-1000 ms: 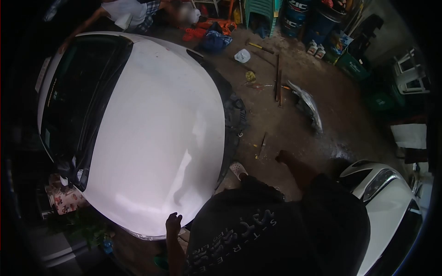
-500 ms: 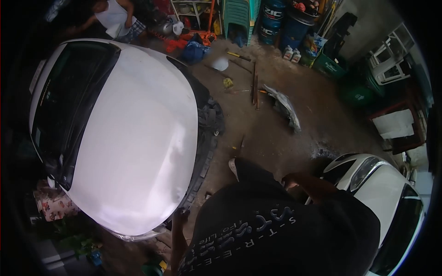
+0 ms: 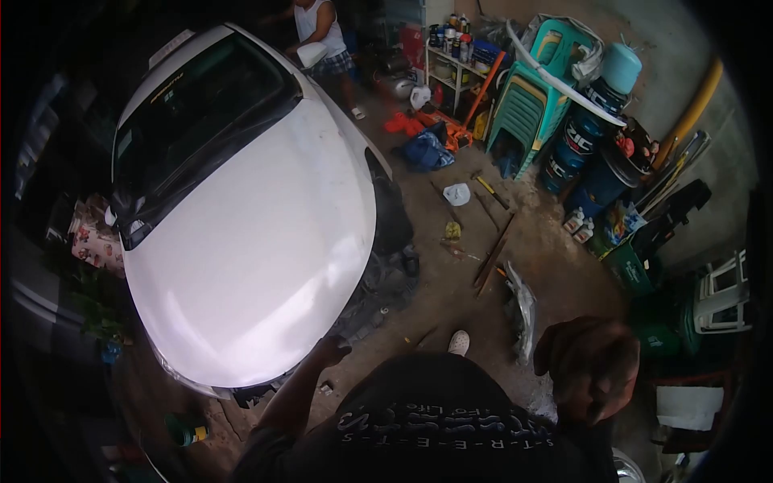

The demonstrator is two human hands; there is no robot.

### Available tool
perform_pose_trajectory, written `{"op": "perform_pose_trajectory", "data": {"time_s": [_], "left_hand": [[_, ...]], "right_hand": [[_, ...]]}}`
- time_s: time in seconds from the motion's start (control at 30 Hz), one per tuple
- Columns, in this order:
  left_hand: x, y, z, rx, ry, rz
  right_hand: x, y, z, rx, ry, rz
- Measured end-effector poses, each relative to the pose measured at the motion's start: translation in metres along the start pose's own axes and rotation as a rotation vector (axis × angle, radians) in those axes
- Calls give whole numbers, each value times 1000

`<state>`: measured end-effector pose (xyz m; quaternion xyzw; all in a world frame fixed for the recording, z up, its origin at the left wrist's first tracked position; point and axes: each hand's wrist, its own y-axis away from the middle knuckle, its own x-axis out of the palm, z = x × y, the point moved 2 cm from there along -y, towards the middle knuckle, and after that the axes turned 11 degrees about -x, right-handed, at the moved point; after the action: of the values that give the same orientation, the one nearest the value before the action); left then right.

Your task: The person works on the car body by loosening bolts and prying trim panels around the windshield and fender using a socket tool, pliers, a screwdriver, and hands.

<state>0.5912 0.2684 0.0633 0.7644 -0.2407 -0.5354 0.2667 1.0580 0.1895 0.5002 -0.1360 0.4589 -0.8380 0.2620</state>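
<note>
My left hand [image 3: 331, 352] is low beside the front corner of the white car hood [image 3: 258, 258]. It is dark, and its fingers are hard to make out; contact with the car cannot be told. On the right, my right hand [image 3: 590, 369] is raised close to the camera, fingers curled in and slightly blurred. Anything inside it is hidden. Dark parts [image 3: 386, 282] show at the car's open front, where no bumper covers them. A silvery curved part [image 3: 522, 314] lies on the floor just left of my right hand.
A person [image 3: 318, 36] in a white top stands beyond the car. Metal bars [image 3: 493, 256], a hammer [image 3: 489, 190] and a white container [image 3: 456, 194] lie on the floor. Stacked stools [image 3: 523, 113], blue drums [image 3: 573, 145] and a shelf [image 3: 455, 68] stand behind.
The view has swung, showing more of the back of the room. My right hand has risen toward the camera. The person beyond the car now stands more upright.
</note>
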Motion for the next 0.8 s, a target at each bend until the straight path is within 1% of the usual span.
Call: {"op": "perform_pose_trajectory", "data": {"time_s": [0.03,0.07,0.1,0.13,0.17,0.23,0.27,0.3,0.37,0.4,0.43,0.47,0.5,0.57,0.6,0.67,0.7,0.77,0.8], "left_hand": [[-11,-16,-32,20,26,-41],[-28,-26,-69,48,6,-29],[-38,-32,-99,84,-36,-77],[-51,-41,-131,128,-67,-134],[-58,-52,-152,123,-53,-133],[-77,-68,-192,420,69,-171],[-84,-74,-205,400,-6,-161],[-84,-77,-213,388,6,-155],[-88,-85,-228,408,44,-259],[-97,-87,-235,397,51,-259],[-110,-88,-239,333,63,-240],[-120,-96,-240,270,78,-222],[-128,-117,-237,265,98,-229],[-150,-169,-229,297,73,-392],[-162,-195,-232,287,102,-404],[-205,-249,-233,55,540,-525],[-233,-271,-242,32,539,-610],[-286,-309,-253,-38,605,-738],[-307,-321,-255,-58,621,-734]], "right_hand": [[-14,-28,17,-86,-91,102],[-29,-56,34,-162,-190,206],[-48,-79,49,-94,-189,376],[-64,-87,53,-96,-193,389],[-77,-91,56,-96,-168,332],[-106,-106,54,-88,-156,278],[-121,-115,49,53,-162,236],[-138,-130,34,107,-205,235],[-171,-162,4,217,-289,226],[-192,-161,-6,154,-309,318],[-208,-161,-20,91,-327,407],[-218,-161,-36,61,-213,306],[-235,-162,-60,68,-221,325],[-284,-157,-126,106,-109,396],[-307,-157,-159,129,-57,431],[-328,-187,-222,215,261,479],[-333,-219,-259,259,533,498],[-361,-238,-359,202,884,598],[-373,-244,-406,264,919,596]]}}
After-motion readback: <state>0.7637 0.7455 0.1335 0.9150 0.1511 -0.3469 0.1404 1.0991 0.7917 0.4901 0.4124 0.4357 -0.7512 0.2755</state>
